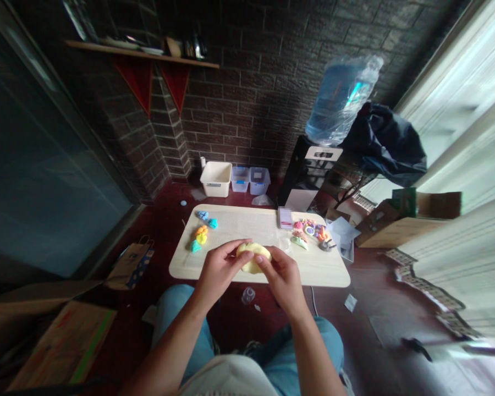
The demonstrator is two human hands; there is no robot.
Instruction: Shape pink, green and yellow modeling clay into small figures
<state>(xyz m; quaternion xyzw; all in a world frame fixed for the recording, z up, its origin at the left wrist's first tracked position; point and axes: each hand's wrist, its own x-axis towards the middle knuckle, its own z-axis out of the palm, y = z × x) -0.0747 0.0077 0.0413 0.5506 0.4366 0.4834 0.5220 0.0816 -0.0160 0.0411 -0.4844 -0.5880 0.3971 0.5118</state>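
A flattened lump of pale yellow modelling clay is held up over the front edge of the low table. My left hand grips its left side, thumb pressed on the near face. On the other side, my right hand holds it the same way, and both thumbs meet near its middle. The fingers behind the clay are partly hidden. To the left on the table lie blue clay lumps, a yellow lump and a teal lump. Small coloured clay pieces cluster at the right.
A small pale box-like device lies at the table's far edge. Beyond stand a cream bin, clear tubs and a water dispenser. Cardboard boxes are at the right; a clear plastic cup is on the floor.
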